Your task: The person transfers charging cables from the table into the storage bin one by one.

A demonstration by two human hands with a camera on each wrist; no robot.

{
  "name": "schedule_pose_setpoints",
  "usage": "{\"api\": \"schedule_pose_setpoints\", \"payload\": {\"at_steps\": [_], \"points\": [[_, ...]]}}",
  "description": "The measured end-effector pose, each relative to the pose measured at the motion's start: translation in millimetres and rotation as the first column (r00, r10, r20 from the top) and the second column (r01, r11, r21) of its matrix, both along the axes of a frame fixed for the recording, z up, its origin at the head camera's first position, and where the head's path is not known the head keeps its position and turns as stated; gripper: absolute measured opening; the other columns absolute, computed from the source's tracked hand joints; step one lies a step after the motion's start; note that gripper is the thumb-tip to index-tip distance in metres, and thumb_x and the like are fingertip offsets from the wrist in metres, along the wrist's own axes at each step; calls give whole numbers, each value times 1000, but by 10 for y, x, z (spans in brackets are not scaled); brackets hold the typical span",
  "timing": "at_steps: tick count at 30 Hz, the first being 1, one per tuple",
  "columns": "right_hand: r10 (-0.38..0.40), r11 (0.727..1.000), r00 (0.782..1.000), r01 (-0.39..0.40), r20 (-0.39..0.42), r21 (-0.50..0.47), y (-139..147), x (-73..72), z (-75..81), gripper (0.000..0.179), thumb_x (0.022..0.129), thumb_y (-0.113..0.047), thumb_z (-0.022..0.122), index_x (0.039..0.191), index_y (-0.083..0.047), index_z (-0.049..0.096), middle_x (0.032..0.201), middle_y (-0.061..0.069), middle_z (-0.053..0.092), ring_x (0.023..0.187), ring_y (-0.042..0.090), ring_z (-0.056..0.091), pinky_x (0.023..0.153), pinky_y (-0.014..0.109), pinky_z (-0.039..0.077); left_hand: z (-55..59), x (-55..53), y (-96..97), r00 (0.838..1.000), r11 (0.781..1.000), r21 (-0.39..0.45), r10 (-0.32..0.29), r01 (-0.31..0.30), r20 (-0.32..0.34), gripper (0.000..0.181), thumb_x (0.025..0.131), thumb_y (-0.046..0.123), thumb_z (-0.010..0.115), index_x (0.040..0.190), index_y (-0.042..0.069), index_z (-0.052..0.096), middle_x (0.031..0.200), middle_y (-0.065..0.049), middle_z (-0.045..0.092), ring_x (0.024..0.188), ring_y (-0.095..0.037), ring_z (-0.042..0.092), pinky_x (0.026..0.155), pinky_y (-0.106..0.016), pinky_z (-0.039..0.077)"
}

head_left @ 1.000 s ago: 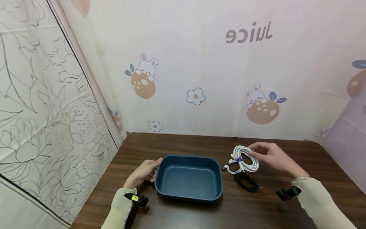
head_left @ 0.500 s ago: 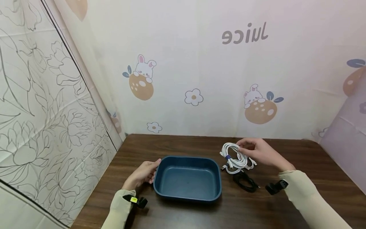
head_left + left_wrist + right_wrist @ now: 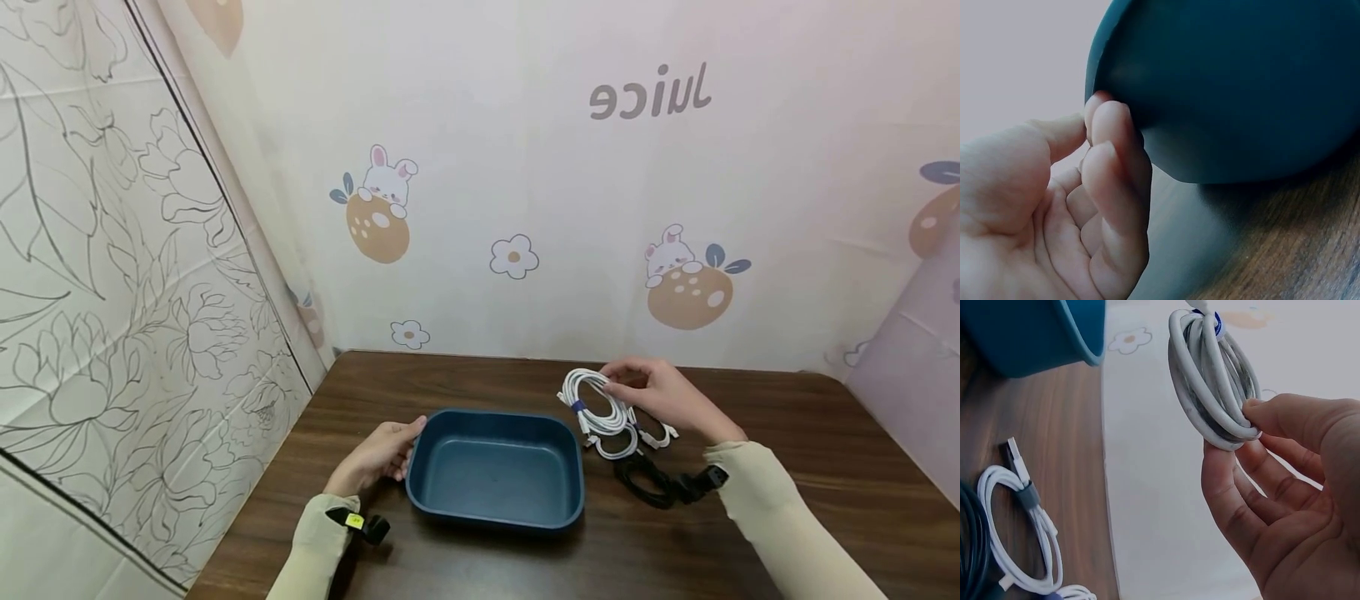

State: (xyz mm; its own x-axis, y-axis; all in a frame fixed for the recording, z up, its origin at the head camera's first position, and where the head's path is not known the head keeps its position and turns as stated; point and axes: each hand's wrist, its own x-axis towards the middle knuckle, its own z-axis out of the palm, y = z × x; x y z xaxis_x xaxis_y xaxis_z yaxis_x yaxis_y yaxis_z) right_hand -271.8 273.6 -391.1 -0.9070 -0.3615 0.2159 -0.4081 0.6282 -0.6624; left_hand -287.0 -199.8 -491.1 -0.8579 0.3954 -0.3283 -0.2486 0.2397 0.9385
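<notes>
A thick white coiled cable [image 3: 576, 385] with a dark blue tie hangs from my right hand [image 3: 666, 395]. In the right wrist view the thumb and fingers pinch the lower end of its coil [image 3: 1207, 381], raised off the table. My left hand [image 3: 378, 454] grips the left rim of a dark blue rectangular tray [image 3: 495, 482]. In the left wrist view its thumb is outside and the fingers bend against the tray's wall [image 3: 1229, 125]. Below the right hand lie a smaller white cable [image 3: 617, 457], another white cable [image 3: 662, 439] and a black coiled cable [image 3: 637, 490].
The brown wooden table [image 3: 420, 562] carries the tray and cables. Behind it hangs a pale printed curtain [image 3: 450, 167] that meets the table's back edge. A flower-patterned panel [image 3: 150, 292] stands at the left. A wrist camera [image 3: 701, 483] partly covers the black cable.
My right hand has carried the thick white cable leftward toward the tray, uncovering another white cable on the table. My left hand stays on the tray's rim.
</notes>
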Motion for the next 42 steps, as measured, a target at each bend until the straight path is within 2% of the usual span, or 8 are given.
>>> {"api": "schedule_pose_setpoints", "payload": {"at_steps": [10,18,23,28,35,42], "points": [[49,997,999,-48,13,-57,-150,-25,-3,21,100,-22,70,118,-11,72,99,3,73,84,12,65,72,26,55,-8,-4,1,1000,1000,2,3,-3,3,56,102,60,53,74,11,59,60,2,54,48,-8,51,46,-21,49],[49,998,999,-48,23,-40,-281,-46,22,23,100,-26,70,119,-14,73,103,1,73,93,14,67,82,27,56,-2,-3,4,1000,1000,2,4,-4,2,56,102,60,53,75,11,58,60,3,53,47,-7,51,45,-21,49],[62,997,998,-60,33,-55,-369,-93,0,22,100,-26,70,119,-15,73,104,0,73,95,15,67,83,28,56,10,-5,-1,1000,1000,4,-2,2,-2,56,102,60,53,74,11,58,60,3,53,47,-7,51,45,-21,49],[78,994,996,-74,50,-78,-489,-139,-11,22,100,-28,71,118,-16,73,103,0,74,92,15,67,77,27,57,15,-8,-15,1000,1000,3,-7,8,-11,56,102,60,53,75,11,58,60,3,53,48,-7,51,46,-21,49],[142,985,989,-137,49,-101,-664,-176,-13,18,100,-26,70,114,-16,74,102,2,74,89,16,67,73,27,57,37,-22,-14,1000,1000,13,-19,19,-5,57,103,59,52,72,11,58,60,3,54,48,-8,52,46,-21,48],[145,985,986,-136,77,-107,-811,-217,-14,17,99,-26,71,114,-18,75,102,1,73,89,17,67,74,28,57,39,-44,-8,1000,1000,10,-23,23,3,57,103,58,51,72,11,58,61,2,54,48,-8,52,47,-21,48]]}}
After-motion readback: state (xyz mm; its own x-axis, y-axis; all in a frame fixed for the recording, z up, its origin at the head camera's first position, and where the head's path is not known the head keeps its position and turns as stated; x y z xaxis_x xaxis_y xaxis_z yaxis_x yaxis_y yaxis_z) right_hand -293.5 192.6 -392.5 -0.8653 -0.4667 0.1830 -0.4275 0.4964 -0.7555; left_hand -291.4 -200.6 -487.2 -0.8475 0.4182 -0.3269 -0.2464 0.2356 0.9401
